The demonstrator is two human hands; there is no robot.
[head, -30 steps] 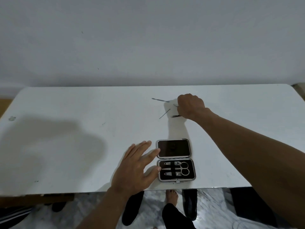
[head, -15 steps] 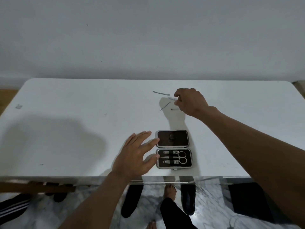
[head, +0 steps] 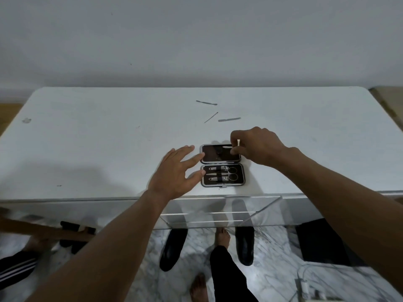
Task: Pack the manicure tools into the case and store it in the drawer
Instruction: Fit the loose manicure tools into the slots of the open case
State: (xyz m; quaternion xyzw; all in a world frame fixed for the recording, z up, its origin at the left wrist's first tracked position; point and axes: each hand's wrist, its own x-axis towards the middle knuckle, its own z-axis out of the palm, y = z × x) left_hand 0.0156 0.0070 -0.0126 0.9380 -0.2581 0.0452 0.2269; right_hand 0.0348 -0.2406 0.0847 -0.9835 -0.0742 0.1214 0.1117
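Observation:
The black manicure case [head: 222, 165] lies open near the white table's front edge, with clippers and scissors [head: 226, 173] strapped in its near half. My right hand [head: 257, 147] hovers over the lid's right end and pinches a small metal tool [head: 238, 142] between thumb and fingers. My left hand [head: 176, 173] rests flat with fingers spread, touching the case's left side. Three thin metal tools lie farther back on the table: a pusher [head: 206, 102], a thin pick [head: 211, 117] and a file [head: 229, 119].
The white table [head: 109, 138] stands against a grey wall. Under its front edge hangs a clear drawer [head: 218, 211]. Below are a marble floor, my bare feet, dark shoes, and another person's leg at lower left.
My right hand has picked up a small tool from the far group and brought it back toward me over the case lid. The left hand stays beside the case.

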